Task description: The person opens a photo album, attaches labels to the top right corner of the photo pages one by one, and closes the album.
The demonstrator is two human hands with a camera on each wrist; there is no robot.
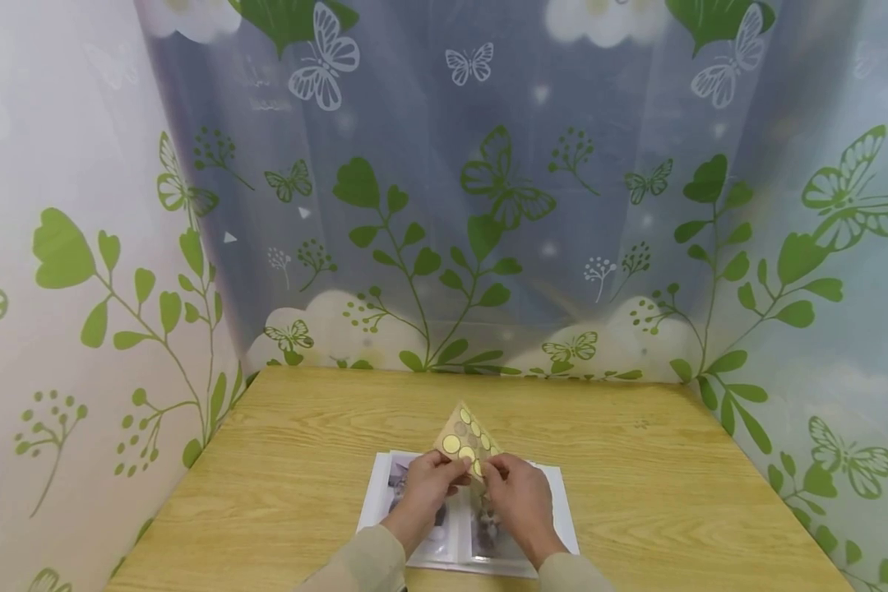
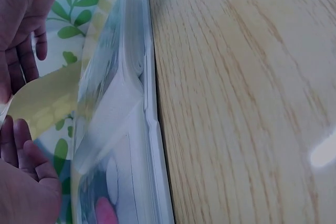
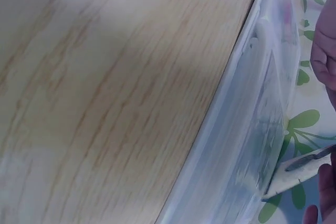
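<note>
Both hands hold a pointed sheet with round yellow stickers (image 1: 451,444) above an open photo album (image 1: 569,510). My left hand (image 1: 427,492) pinches the sheet's lower left part between thumb and fingers. At its lower right edge, the thumb and fingertips of my right hand (image 1: 521,497) grip it close to the left thumb. Seen in the left wrist view, the sheet (image 2: 47,100) bends between the two hands. The album's clear sleeves (image 2: 113,114) stand up slightly from its cover; the hands partly hide the pictures in them.
A wood-grain table (image 1: 673,477) carries the album near its front edge. Curtains (image 1: 429,271) printed with green leaves and butterflies hang behind it and along both sides.
</note>
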